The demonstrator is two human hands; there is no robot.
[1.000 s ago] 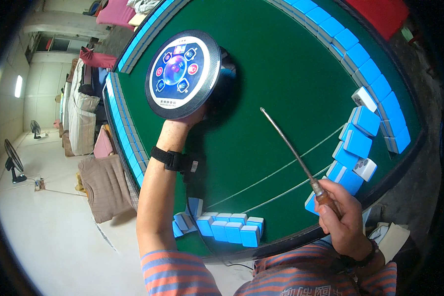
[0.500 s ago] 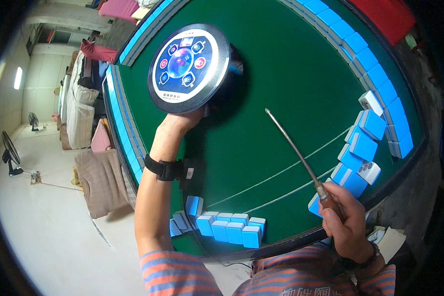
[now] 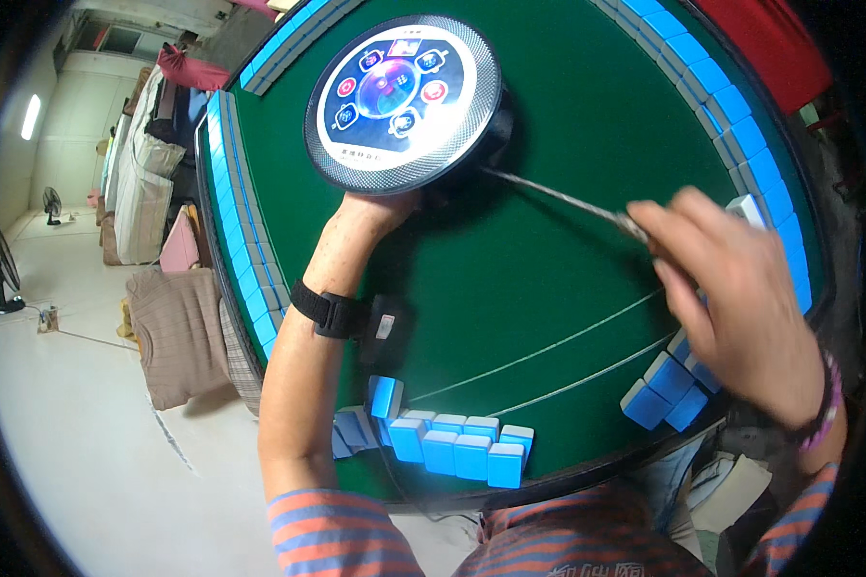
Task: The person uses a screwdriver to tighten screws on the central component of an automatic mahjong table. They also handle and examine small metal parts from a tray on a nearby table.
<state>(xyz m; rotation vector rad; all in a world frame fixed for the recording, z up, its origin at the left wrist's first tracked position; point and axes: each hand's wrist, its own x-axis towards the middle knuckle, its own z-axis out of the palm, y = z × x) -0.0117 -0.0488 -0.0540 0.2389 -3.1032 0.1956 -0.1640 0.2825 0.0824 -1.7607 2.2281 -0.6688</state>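
Note:
My left hand (image 3: pixel 377 210) holds up the round control panel (image 3: pixel 356 149) of a mahjong table, its fingers hidden beneath the disc. The panel has a dark textured rim, lit buttons and a clear dome in the middle, and is tilted above the green felt (image 3: pixel 529 298). In my right hand (image 3: pixel 741 298), slightly blurred, is a screwdriver (image 3: pixel 568 199) gripped by its handle. Its shaft points left, and the tip reaches the panel's lower right side; whether it touches the underside cannot be made out.
Blue-backed mahjong tiles (image 3: pixel 457 452) stand in rows along the table edges, with a loose group (image 3: pixel 664 380) under my right forearm. A red cloth (image 3: pixel 770 48) lies beyond the far right edge. Left of the table are a brown cushion (image 3: pixel 178 337) and a black fan (image 3: pixel 5 269).
My right hand has moved up and rightward, swinging the screwdriver so its tip comes to the panel. The panel in my left hand has shifted slightly right and up in view.

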